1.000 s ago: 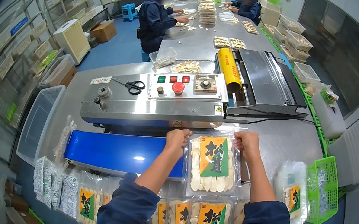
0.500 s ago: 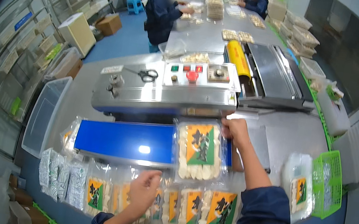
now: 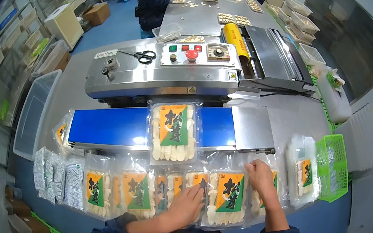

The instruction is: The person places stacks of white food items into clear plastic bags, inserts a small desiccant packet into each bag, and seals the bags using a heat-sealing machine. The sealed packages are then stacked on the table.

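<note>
A clear bag of pale mushroom slices with an orange-and-green label lies on the blue conveyor belt, its lower end hanging over the front edge. Neither hand touches it. In front of the belt, similar bags stand in a row. Over the middle of this row my left hand rests with its fingers stretched along a bag. At the row's right end, my right hand pinches the upper edge of another labelled bag, partly hidden behind the hand. Between my hands leans a fully visible bag.
Behind the belt stands a steel sealing machine with scissors on top. Silvery patterned packets lie at the left. A green basket and a clear tub are at the right. Two people work at the far table.
My right hand has let go of the bag on the belt and come down to the front row. My left hand has moved right onto the bags. The view has shifted.
</note>
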The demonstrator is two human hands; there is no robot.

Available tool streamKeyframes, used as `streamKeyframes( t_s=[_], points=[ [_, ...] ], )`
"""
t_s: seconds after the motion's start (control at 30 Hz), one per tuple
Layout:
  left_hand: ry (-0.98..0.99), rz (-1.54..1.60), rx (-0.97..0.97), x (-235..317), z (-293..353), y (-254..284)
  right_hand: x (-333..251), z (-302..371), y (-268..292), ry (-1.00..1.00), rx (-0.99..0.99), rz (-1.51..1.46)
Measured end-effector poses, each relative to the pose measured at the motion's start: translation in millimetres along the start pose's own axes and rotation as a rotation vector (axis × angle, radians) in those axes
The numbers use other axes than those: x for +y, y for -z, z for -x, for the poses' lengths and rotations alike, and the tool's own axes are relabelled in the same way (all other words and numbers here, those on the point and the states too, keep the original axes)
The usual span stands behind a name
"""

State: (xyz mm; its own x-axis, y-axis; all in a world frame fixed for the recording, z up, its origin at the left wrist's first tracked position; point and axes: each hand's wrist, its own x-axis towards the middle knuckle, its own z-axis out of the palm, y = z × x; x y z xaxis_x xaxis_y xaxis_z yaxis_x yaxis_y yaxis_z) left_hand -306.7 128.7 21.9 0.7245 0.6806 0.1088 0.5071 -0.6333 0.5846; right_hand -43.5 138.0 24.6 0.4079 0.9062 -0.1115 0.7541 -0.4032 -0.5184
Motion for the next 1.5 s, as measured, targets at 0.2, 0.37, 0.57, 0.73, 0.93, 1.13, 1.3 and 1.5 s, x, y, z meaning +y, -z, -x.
streamKeyframes(
  t_s=[0.2,0.37,0.57,0.73,0.93,1.13,1.3,1.5],
  points=[
    [0.038,0.093,0.025,-11.4,-4.7,1.0,9.9,2.3,-15.6,-0.102,-0.007,-0.413],
    [0.331,0.445,0.281,-8.2,-46.3,10.7,1.9,1.4,34.8,-0.237,-0.185,-0.877],
    [0.621,1.227,0.034,-8.9,-128.1,26.6,4.1,-36.2,68.3,-0.174,-0.224,-1.013],
    [0.686,1.329,0.366,-14.4,-177.3,14.7,10.7,-71.5,68.6,-0.211,-0.023,-1.063],
    [0.748,1.4,0.358,-42.0,-242.8,5.3,19.3,-128.3,72.6,-0.186,0.105,-0.994],
    [0.801,1.391,0.298,-66.1,-282.9,1.5,22.2,-169.5,72.1,-0.235,0.125,-1.018],
    [0.823,1.342,0.341,-80.0,-284.6,14.3,14.4,-185.7,56.2,-0.254,0.079,-1.026],
    [0.851,1.301,0.458,-96.7,-270.0,29.4,-7.4,-197.5,33.8,-0.276,0.009,-1.046]
  ],
)
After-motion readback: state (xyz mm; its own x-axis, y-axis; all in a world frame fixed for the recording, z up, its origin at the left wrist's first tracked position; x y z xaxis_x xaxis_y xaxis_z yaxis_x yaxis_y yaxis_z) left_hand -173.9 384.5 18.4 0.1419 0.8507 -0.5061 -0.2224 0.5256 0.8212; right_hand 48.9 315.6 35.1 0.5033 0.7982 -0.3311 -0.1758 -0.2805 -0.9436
